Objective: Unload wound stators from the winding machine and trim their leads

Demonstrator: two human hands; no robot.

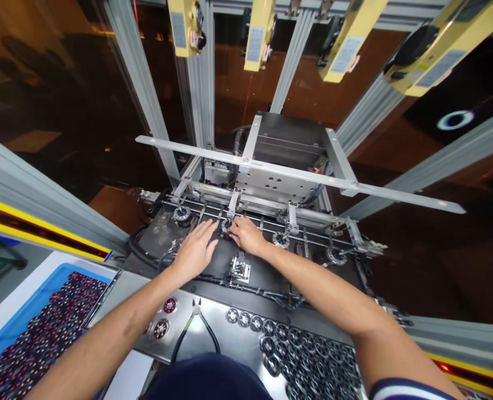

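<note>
My right hand [247,235] reaches to the second round fixture from the left, its fingers bent onto a small round metal part [225,228] there and hiding much of it. Just left of that spot, my left hand [195,249] hovers over or rests on the dark machine bed; its fingers are stretched out and it holds nothing. Similar round metal parts sit at the other stations: one at the far left [182,215], one right of my right hand [280,239], and one at the far right [336,255]. A small metal bracket [240,270] stands in front of my hands.
A blue tray [65,272] of red-and-black round parts lies at left. Wire cutters [196,311] and many dark metal rings [308,355] lie on the steel ledge [230,300]. A long metal bar [296,173] crosses beyond my hands; yellow units [258,36] hang above.
</note>
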